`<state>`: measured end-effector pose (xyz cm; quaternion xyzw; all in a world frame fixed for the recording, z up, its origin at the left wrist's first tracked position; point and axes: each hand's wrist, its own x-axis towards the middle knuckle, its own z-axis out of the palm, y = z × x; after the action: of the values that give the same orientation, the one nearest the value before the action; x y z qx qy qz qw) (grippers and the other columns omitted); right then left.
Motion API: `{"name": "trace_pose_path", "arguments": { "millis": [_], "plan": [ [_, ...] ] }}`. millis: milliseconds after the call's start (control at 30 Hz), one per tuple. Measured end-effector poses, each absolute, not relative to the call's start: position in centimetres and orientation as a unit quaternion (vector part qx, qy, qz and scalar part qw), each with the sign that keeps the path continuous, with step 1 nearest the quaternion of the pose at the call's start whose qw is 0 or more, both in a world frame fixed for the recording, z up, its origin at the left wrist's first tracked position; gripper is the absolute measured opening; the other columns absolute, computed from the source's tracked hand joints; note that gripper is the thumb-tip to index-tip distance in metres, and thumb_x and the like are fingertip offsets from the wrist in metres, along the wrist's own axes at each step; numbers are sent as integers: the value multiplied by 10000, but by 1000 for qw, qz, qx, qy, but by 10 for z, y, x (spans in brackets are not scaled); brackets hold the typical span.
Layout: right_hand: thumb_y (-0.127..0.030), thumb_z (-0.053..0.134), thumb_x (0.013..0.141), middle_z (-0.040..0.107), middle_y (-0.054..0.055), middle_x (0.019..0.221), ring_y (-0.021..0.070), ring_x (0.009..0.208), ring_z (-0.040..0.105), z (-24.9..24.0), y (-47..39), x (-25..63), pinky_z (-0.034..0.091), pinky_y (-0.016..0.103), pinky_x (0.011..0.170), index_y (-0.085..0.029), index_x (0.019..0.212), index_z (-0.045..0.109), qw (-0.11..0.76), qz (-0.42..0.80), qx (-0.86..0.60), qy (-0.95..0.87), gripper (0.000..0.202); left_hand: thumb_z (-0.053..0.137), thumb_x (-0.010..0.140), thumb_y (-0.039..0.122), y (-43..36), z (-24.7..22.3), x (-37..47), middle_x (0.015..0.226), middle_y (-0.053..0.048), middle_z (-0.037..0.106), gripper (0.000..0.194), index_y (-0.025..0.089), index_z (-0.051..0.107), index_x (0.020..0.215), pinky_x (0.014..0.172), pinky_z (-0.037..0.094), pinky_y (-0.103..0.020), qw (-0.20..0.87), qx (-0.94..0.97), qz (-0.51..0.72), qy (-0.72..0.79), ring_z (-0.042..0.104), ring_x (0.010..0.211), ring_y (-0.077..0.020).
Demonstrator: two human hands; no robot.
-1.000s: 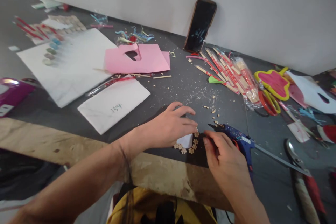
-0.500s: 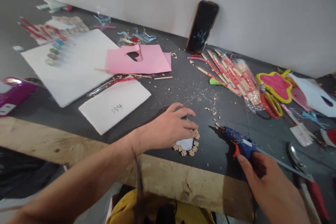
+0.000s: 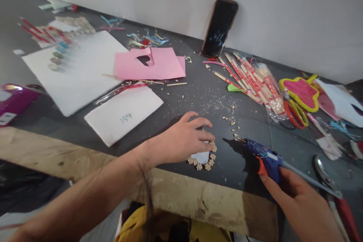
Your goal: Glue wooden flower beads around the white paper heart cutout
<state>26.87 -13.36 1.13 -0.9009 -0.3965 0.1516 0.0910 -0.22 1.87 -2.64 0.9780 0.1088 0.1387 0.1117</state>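
My left hand reaches over a small white piece edged with flower-shaped wooden bits. Its fingers are spread and bent down at the tips, covering the far part of the piece. Whether the fingertips press on it cannot be made out. My right hand is wrapped round the handle of a blue hot glue gun, thumb beside its orange trigger. The gun's nozzle points left, close to a few tiny wooden bits on the dark table. A clear glue stick sticks out of its back.
A phone leans against the wall. Wrapped chopsticks, orange-and-yellow scissors and red-handled pruners lie to the right. Leftward are pink paper, a folded white sheet marked 154, and a white board.
My right hand and the glue gun have shifted slightly right and down in view. My left hand stays over the white piece.
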Motion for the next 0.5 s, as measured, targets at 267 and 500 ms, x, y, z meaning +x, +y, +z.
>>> {"name": "trace_pose_path", "arguments": {
  "millis": [267,500],
  "plan": [
    [-514,641,595,724,48,772,224,651,679,-2,-143,271,547,304,577,-222,948,600,242,278,-849,-379,461,552,853,144,19,-30,-1,1241,57,605,328,325,577,1126,1029,231,-493,95,977,157,108,392,1250,-240],
    [-481,569,740,684,69,968,241,895,652,4,-134,251,549,339,754,-232,1014,594,251,175,-780,-546,371,601,817,141,18,-26,-1,1241,23,616,329,300,610,1105,1036,235,-501,101,977,151,110,392,1250,-253]
  ]
}}
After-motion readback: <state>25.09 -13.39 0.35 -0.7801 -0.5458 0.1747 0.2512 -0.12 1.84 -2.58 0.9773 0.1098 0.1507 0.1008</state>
